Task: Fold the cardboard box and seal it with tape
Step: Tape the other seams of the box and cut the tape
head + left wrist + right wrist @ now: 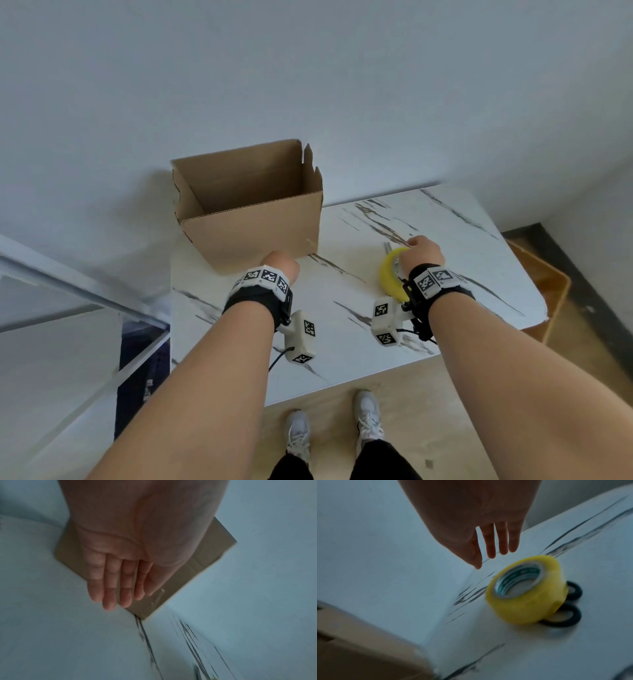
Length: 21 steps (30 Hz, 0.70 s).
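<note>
An open-topped brown cardboard box (pixel 250 205) stands upright at the far left of the white marble table (pixel 445 219); its top flaps stand up. My left hand (pixel 281 265) is by the box's near lower wall. The left wrist view shows that hand (pixel 116 585) with straight fingers held together in front of the box (pixel 205 555), holding nothing. A yellow tape roll (pixel 388 274) lies right of the box. My right hand (pixel 423 251) hovers over it. In the right wrist view its fingers (pixel 502 543) are straight and spread, just above and clear of the roll (pixel 525 601).
Black scissor handles (pixel 563 616) stick out from under the tape roll. The box corner (pixel 359 649) shows low at the left of the right wrist view. A brown wooden seat (pixel 548 291) stands off the table's right edge, and a glass-topped unit (pixel 85 308) on the left.
</note>
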### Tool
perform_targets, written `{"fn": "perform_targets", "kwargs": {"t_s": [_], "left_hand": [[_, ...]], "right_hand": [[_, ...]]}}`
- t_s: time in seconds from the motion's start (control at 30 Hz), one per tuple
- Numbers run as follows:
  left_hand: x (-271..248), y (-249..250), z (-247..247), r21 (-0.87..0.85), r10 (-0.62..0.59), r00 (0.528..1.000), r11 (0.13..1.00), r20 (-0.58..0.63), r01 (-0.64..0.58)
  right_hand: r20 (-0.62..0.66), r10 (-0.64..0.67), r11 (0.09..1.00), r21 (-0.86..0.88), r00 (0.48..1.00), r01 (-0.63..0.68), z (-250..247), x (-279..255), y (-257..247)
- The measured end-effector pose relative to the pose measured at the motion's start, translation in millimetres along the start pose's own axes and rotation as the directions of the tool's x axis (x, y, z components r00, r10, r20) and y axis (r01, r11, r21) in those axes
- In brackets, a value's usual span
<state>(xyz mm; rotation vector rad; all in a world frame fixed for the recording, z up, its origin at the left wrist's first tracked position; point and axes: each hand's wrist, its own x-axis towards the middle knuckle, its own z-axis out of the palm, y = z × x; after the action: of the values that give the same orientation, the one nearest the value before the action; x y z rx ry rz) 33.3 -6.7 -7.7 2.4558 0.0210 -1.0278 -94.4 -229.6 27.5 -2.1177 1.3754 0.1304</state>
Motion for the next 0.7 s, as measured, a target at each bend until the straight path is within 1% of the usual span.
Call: {"fn": "perform_targets", "kwargs": {"t_s": [0.03, 0.1, 0.2, 0.3, 0.37, 0.47, 0.57, 0.63, 0.7], "left_hand": [[-2, 9, 9, 0.028, 0.052, 0.999, 0.998, -0.004, -0.052], [-22, 33, 24, 0.070, 0.122, 0.992, 0.990, 0.005, -0.122], [-43, 61, 45, 0.113, 0.193, 0.981, 0.975, 0.016, -0.194], [-51, 83, 67, 0.131, 0.213, 0.977, 0.968, 0.007, -0.212], [-53, 92, 80, 0.152, 0.240, 0.971, 0.960, -0.008, -0.236], [-54, 104, 98, 0.176, 0.245, 0.970, 0.954, 0.008, -0.242], [-54, 116, 112, 0.164, 0.271, 0.962, 0.950, -0.007, -0.267], [-52, 124, 121, 0.180, 0.281, 0.959, 0.943, 0.026, -0.281], [-47, 132, 131, 0.200, 0.290, 0.952, 0.931, 0.102, -0.305]], "right_hand": [[-0.012, 0.019, 0.999, -0.033, 1.000, -0.019, -4, 7, 11], [0.003, 0.050, 0.995, -0.085, 0.999, -0.049, -9, 19, 31], [0.103, 0.091, 0.987, -0.145, 0.991, -0.075, -9, 36, 58], [0.220, 0.086, 0.988, -0.146, 0.972, -0.055, -7, 49, 73], [0.254, 0.068, 0.992, -0.121, 0.965, -0.038, -6, 58, 77], [0.235, 0.038, 0.998, -0.056, 0.971, -0.026, -9, 73, 78], [0.162, 0.031, 0.999, 0.024, 0.986, -0.036, -15, 91, 77], [0.122, 0.055, 0.994, 0.090, 0.991, -0.066, -20, 104, 75], [0.107, 0.100, 0.982, 0.149, 0.989, -0.115, -23, 115, 73]]}}
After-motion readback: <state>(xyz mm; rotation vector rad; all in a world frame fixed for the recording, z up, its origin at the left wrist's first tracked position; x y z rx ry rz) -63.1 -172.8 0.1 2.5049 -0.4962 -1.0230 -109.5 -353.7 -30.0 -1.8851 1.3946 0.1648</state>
